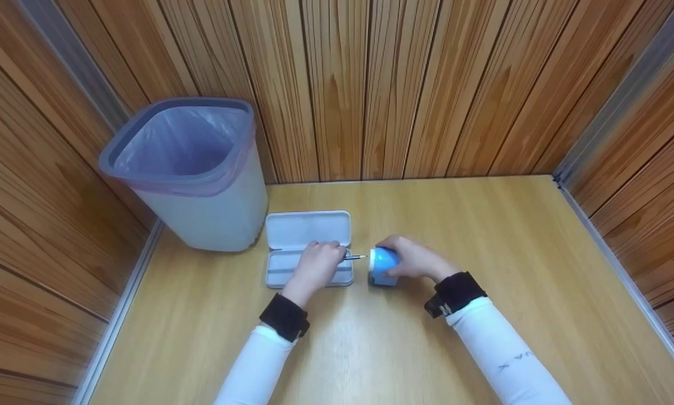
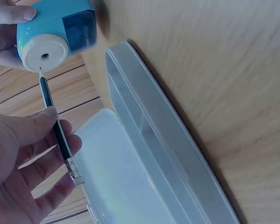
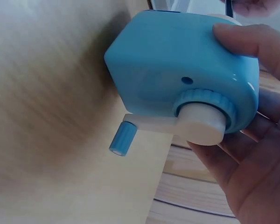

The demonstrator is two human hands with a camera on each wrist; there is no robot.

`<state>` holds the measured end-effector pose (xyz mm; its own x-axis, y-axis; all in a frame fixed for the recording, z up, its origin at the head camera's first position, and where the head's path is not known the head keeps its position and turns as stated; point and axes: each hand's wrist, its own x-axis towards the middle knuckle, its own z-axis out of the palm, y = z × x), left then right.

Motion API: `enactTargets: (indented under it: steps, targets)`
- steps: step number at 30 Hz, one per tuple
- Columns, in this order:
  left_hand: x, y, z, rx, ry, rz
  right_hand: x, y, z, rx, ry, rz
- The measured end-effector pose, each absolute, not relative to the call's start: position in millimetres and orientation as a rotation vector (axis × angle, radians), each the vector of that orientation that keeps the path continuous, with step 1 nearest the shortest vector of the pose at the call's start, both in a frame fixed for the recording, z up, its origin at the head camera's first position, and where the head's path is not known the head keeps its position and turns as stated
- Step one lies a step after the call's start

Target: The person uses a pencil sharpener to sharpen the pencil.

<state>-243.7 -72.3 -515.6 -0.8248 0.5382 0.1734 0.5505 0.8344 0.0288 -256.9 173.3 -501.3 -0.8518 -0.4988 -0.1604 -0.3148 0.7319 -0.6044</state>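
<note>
A dark pencil (image 2: 57,123) with a sharpened tip is pinched between the thumb and fingers of my left hand (image 1: 319,263). Its tip points at the hole in the white face of a blue pencil sharpener (image 1: 384,264), close to it in the left wrist view. My right hand (image 1: 418,259) grips the sharpener from the side, thumb across its top. A white crank with a blue knob (image 3: 122,138) sticks out from the sharpener's other end. Under my left hand lies a pale pencil case (image 1: 280,275), its lid (image 1: 308,228) laid back.
A white bin (image 1: 218,216) with a grey rim and a pale liner stands at the back left. Wood-panelled walls (image 1: 342,95) enclose the light wooden table (image 1: 483,225) at the back and sides.
</note>
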Motion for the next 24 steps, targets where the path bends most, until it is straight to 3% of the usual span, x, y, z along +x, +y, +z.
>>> enactTargets:
  steps: [24]
  targets:
    - [-227.1, -75.3, -530.0, -0.845, -2.905, -0.192, -247.5, 162.5, -508.8, -0.665, 2.577, -0.839]
